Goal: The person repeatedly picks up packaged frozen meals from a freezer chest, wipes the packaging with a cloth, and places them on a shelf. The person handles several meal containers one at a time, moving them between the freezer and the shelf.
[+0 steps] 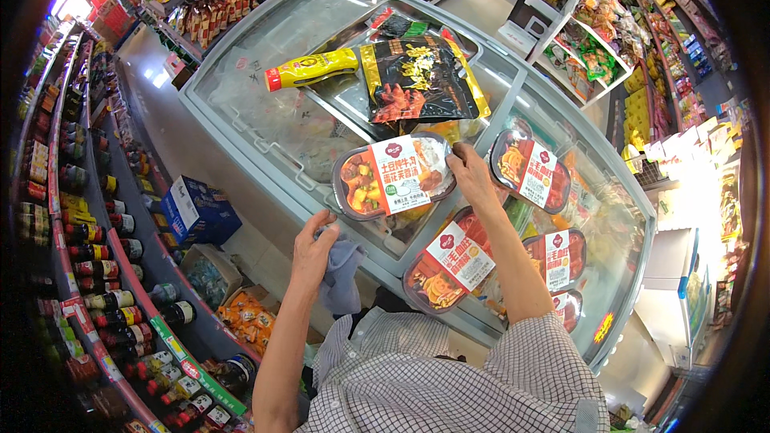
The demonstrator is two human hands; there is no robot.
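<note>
My right hand (472, 175) grips the right end of a boxed ready meal (400, 177), which has a white sleeve with red printing and a clear lid over the food. In my left hand (313, 249), at the freezer's front edge, hangs a grey-blue cloth (344, 273). Beneath both hands is a glass-topped chest freezer (240, 147). Similar meal boxes lie on its right part: one beyond my right wrist (532, 169), one near my body (448, 266), and others partly behind my forearm (556, 257).
A black-and-gold foil pouch (421, 81) and a yellow squeeze bottle (313, 69) with a red cap lie on the freezer. Bottle-filled shelves (108, 264) run along the left. On the floor are a blue carton (201, 210) and an open cardboard box (210, 273). Snack racks (589, 42) stand at right.
</note>
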